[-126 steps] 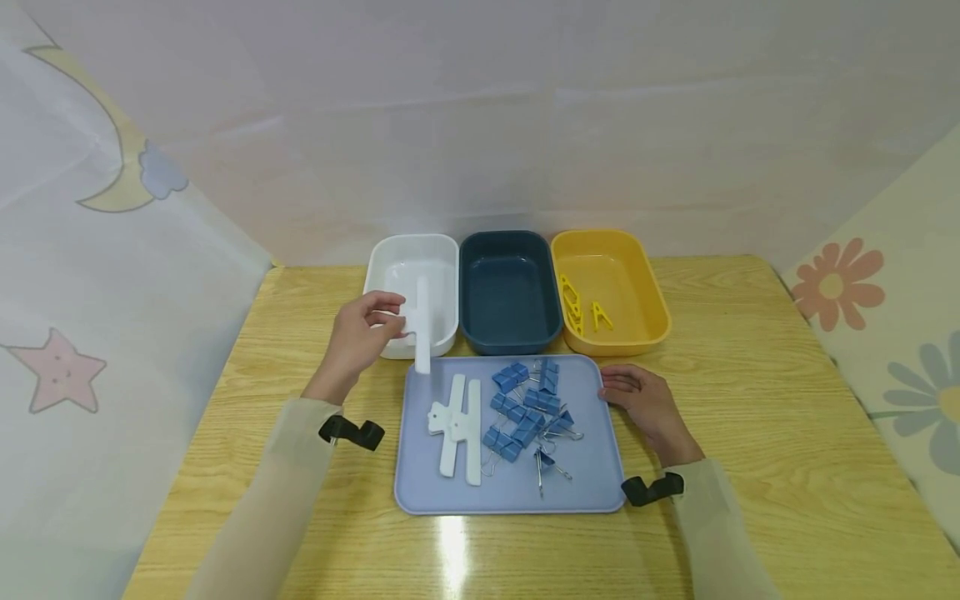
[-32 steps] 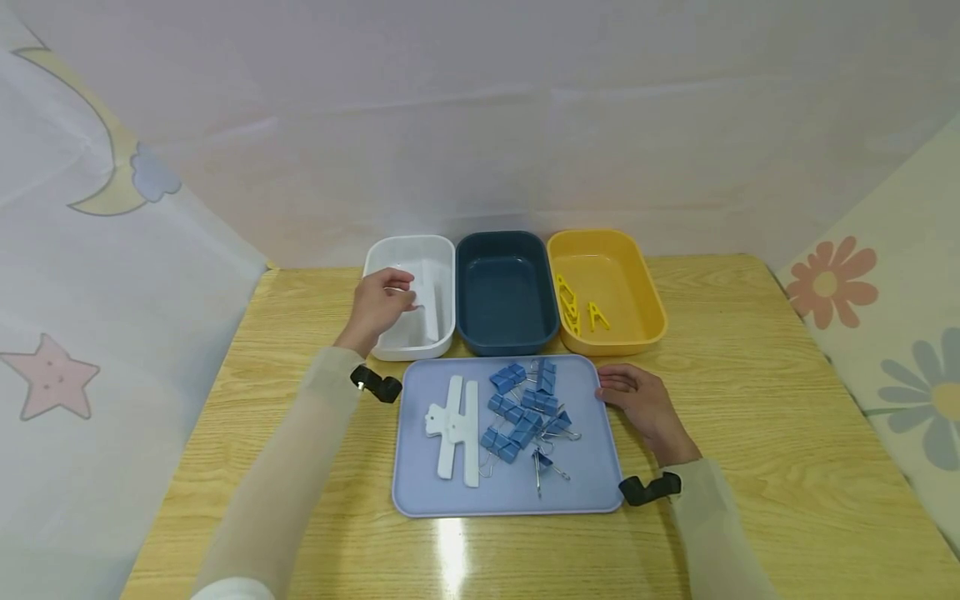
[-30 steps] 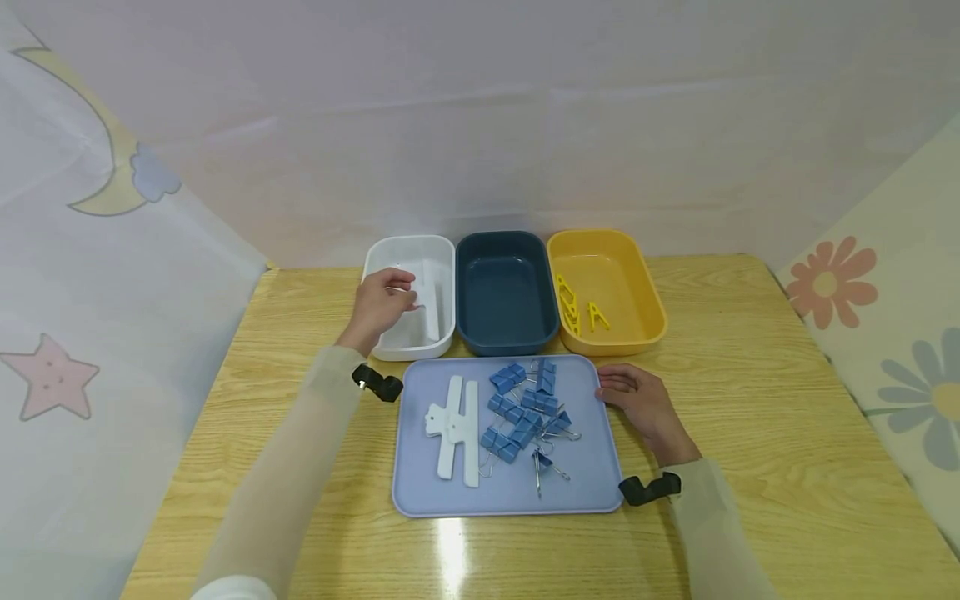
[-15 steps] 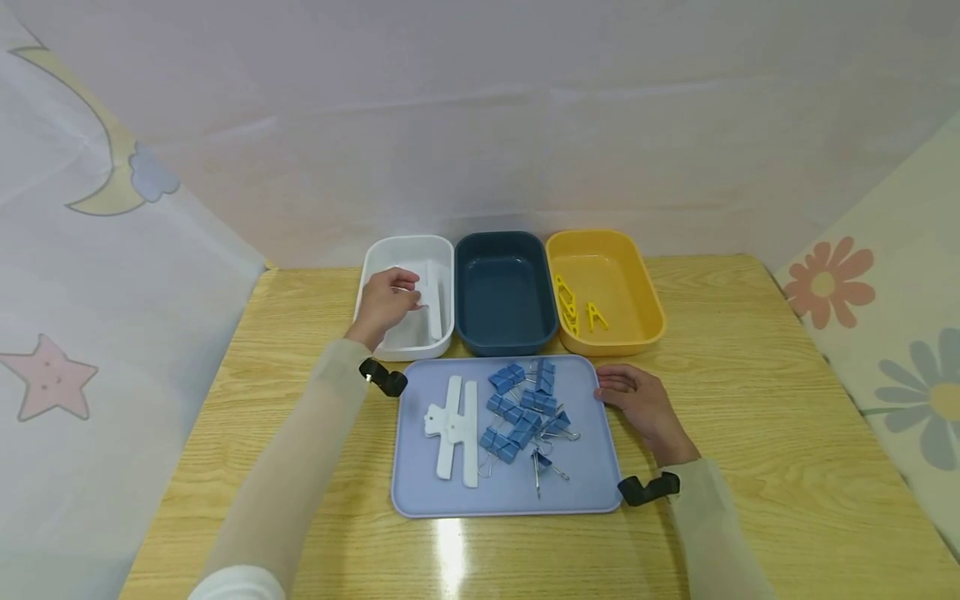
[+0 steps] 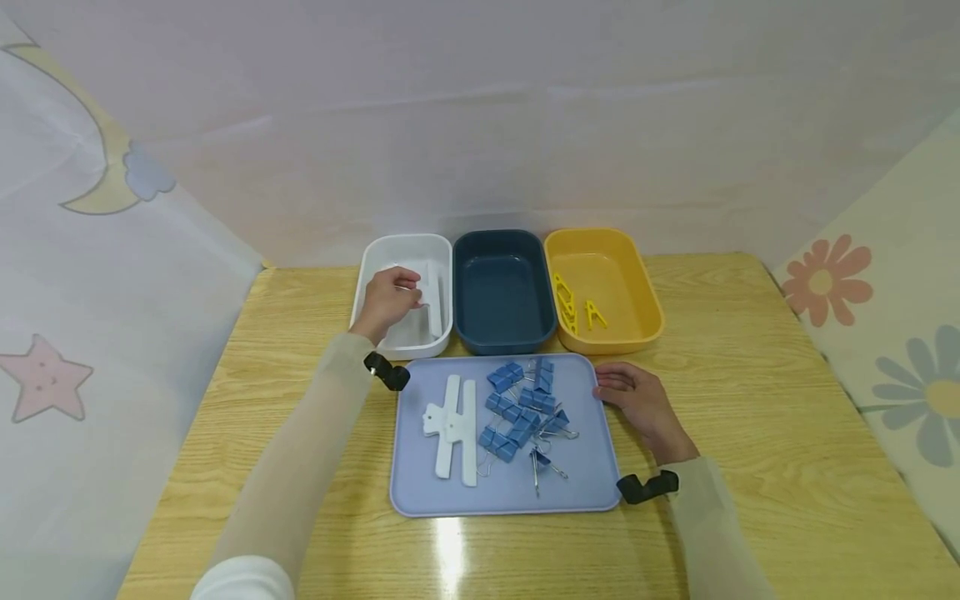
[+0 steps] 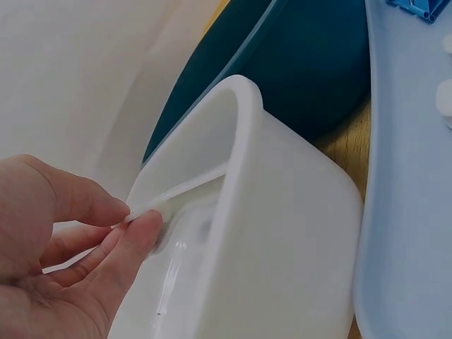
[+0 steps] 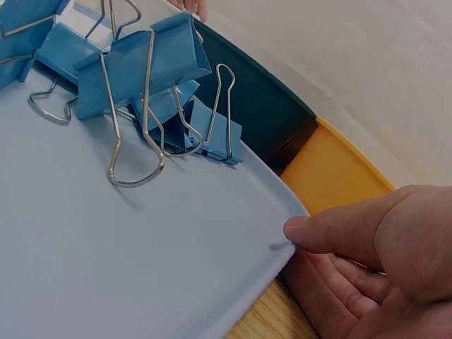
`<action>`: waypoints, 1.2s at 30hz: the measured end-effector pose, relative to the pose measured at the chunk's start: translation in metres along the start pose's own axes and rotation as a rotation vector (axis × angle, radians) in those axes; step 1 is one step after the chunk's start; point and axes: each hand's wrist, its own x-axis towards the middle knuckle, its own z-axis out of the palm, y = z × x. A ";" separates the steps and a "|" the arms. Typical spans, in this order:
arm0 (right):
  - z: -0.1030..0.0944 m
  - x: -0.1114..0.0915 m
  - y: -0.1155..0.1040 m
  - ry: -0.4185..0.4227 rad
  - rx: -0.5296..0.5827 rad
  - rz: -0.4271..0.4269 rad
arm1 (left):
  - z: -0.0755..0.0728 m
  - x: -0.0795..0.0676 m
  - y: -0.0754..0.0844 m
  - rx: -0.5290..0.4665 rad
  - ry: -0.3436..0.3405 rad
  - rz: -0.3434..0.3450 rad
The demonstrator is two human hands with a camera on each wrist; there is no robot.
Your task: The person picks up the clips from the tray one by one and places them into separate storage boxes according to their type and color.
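My left hand (image 5: pixel 390 298) reaches into the white bin (image 5: pixel 365 275) at the back left. Its thumb and fingertips pinch the tab of a white plastic bag clip (image 5: pixel 434 310), whose long bar lies low inside the bin. In the left wrist view, that clip (image 6: pixel 194 185) is partly hidden by the bin wall. At the tray's right edge, my right hand (image 5: pixel 641 407) grips the rim of the pale blue tray (image 5: pixel 592 492), thumb on top and fingers below. Two more white bag clips (image 5: pixel 469 433) lie on the tray's left part, beside several blue binder clips (image 5: pixel 522 427) with wire handles.
A dark blue bin (image 5: pixel 504 292) stands between the white bin and a yellow bin (image 5: pixel 622 292). Small yellow clips (image 5: pixel 592 314) lie in the yellow one. All three bins stand just behind the tray on a wooden table (image 5: pixel 787 433), with a printed cloth (image 5: pixel 487 125) behind.
From above the white bin's front edge, my left hand has lowered the bag clip into the bin. Since then it has shifted slightly rightward. My right hand has stayed at the tray rim.
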 end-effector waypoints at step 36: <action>0.000 0.004 0.006 -0.002 -0.028 0.031 | 0.016 0.014 -0.006 0.028 -0.039 -0.025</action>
